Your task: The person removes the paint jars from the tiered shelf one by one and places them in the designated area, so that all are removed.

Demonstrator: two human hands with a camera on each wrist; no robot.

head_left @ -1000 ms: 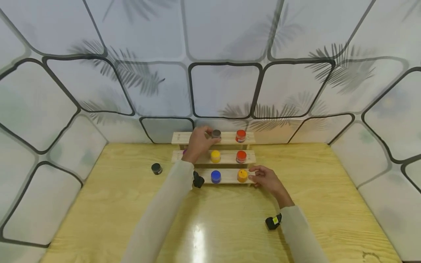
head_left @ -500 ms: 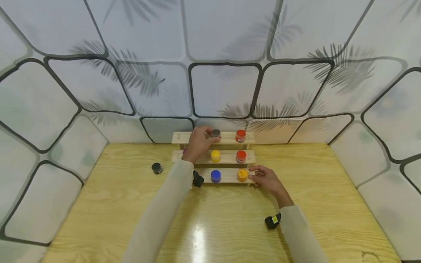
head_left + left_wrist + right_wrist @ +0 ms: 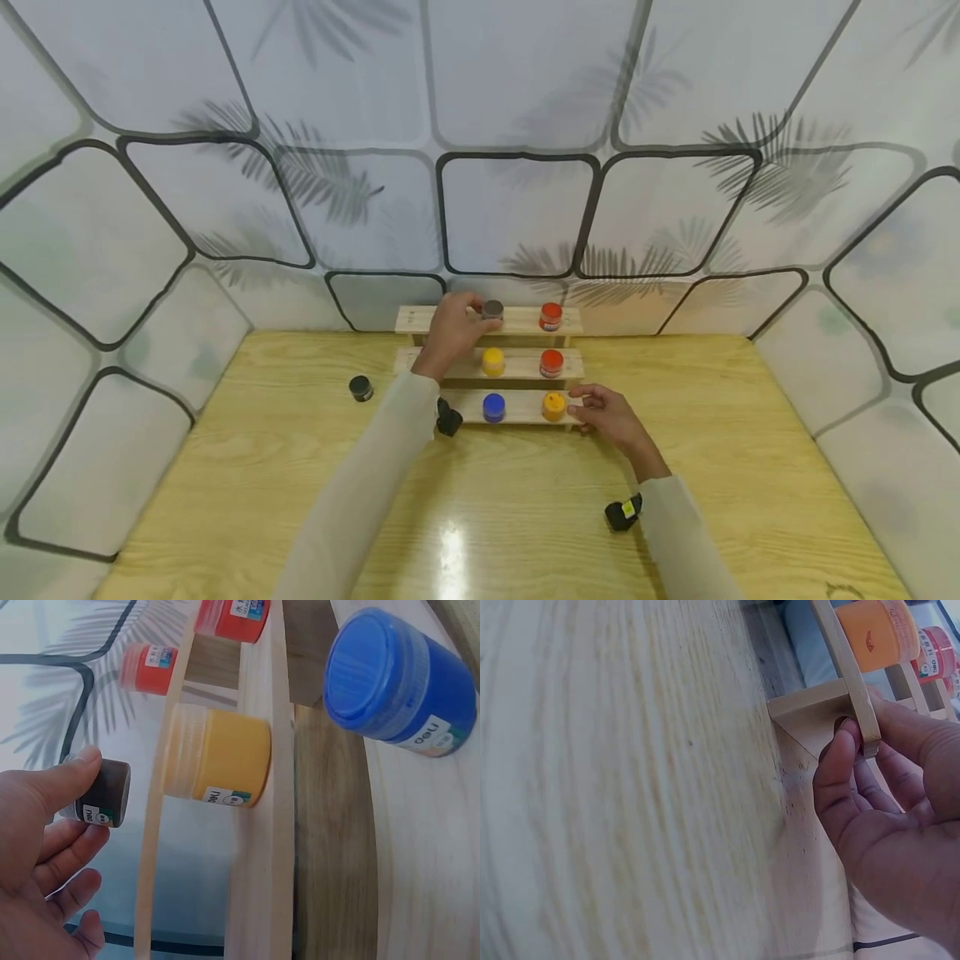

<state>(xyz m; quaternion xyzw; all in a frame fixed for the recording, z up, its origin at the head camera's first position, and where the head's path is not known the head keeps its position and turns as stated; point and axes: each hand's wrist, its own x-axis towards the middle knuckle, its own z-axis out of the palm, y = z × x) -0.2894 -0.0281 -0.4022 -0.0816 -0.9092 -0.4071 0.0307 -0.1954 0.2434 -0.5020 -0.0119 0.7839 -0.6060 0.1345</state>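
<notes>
On the top step of a three-step wooden rack (image 3: pixel 414 318), my left hand (image 3: pixel 450 332) pinches a dark grey-brown paint jar (image 3: pixel 112 791) between thumb and fingers. The lower fingers of that hand (image 3: pixel 45 855) spread loosely below the jar. At the rack's lowest step, my right hand (image 3: pixel 609 417) grips the right end of the board (image 3: pixel 864 720), thumb above and fingers curled beneath. Right beside its fingertips stands an orange-yellow jar (image 3: pixel 554 406). A blue jar (image 3: pixel 493 407) shares that step, and a yellow jar (image 3: pixel 225 757) stands on the middle one.
Red jars stand at the right of the top step (image 3: pixel 551 317) and the middle step (image 3: pixel 551 363). A black jar (image 3: pixel 361 388) sits on the wooden table (image 3: pixel 300 467), left of the rack. A patterned wall covering (image 3: pixel 517 217) rises close behind the rack.
The head view has tilted slightly, so the scene sits a little lower. A purple edge beside my left forearm is now hidden. Both hands keep their holds.
</notes>
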